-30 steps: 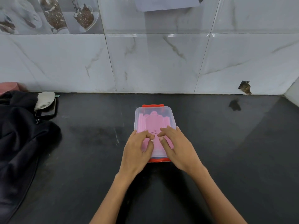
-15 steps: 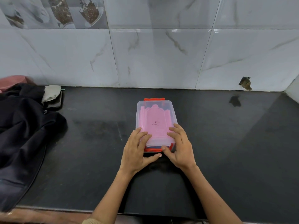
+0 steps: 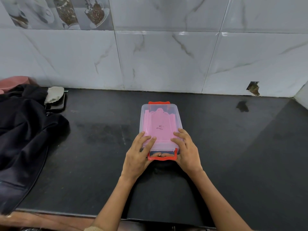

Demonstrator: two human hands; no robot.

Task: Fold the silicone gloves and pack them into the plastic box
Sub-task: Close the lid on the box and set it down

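Nearest the person, both forearms reach in over the front edge of the dark bench [image 3: 100, 164] and meet at the near end of the plastic box [image 3: 160, 112], whose long axis runs straight away from the body toward the wall. The left hand [image 3: 138, 154] and the right hand [image 3: 186, 152] sit symmetrically on the two near corners, equally close, fingers [image 3: 150, 143] spread flat on the clear lid and thumbs tucked under behind the near red latch [image 3: 162, 157]; so both hands clasp the box end rather than lie loose. The latch looks tipped outward, not yet snapped shut, and closing it probably needs a squeeze toward the lid. Through the lid the folded pink silicone gloves [image 3: 160, 129] lie flat inside, filling most of the box. At the far end a second red latch [image 3: 159, 102] appears closed. Left of the box, well apart, dark cloth [image 3: 25, 130] is heaped on the bench. Beyond everything stands a marble-tiled wall [image 3: 166, 64].
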